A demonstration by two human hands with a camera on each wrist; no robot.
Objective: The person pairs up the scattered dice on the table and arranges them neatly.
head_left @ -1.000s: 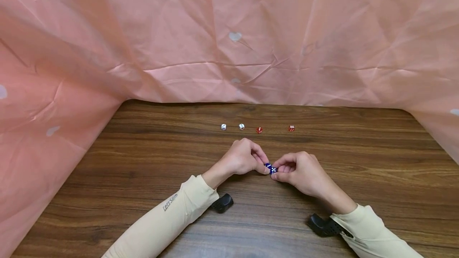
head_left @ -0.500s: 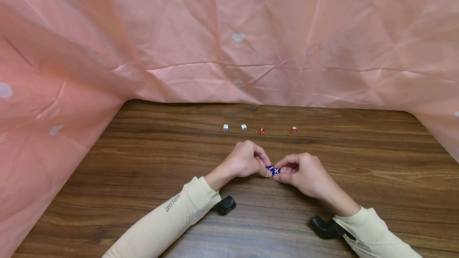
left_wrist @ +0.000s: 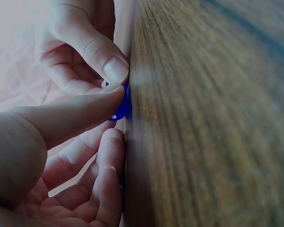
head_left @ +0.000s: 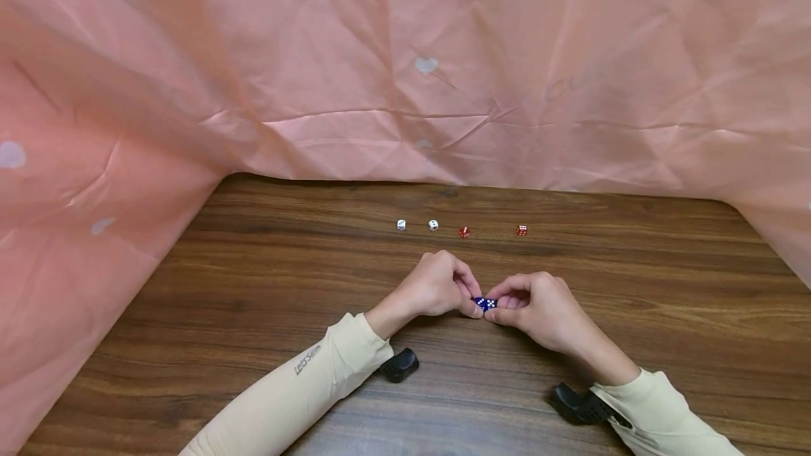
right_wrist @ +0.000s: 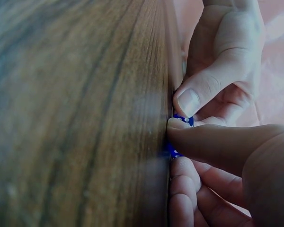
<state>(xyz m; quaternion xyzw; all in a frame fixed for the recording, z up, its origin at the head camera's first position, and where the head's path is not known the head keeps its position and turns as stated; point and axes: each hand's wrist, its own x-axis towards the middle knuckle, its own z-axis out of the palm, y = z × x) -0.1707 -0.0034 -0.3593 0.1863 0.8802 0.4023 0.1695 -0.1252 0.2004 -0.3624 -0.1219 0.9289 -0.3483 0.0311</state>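
Observation:
Two blue dice with white pips sit side by side on the wooden table in the head view. My left hand (head_left: 437,286) pinches the left blue die (head_left: 480,302) between thumb and fingers. From the other side, my right hand (head_left: 540,309) grips the right blue die (head_left: 491,304) the same way. Both sets of fingertips are close together at the tabletop. In the left wrist view a thumb covers most of the blue die (left_wrist: 117,114); the right wrist view shows slivers of blue die (right_wrist: 173,150) around the thumb.
Farther back lie a white die (head_left: 401,225), a second white die (head_left: 434,225), a red die (head_left: 464,232) and another red die (head_left: 522,230) in a loose row. A pink cloth (head_left: 355,146) hangs behind and beside the wooden table (head_left: 285,259).
The two blue dice have come from a slightly staggered position into a straighter line, both hands still pinching them. The whole head view has shifted slightly.

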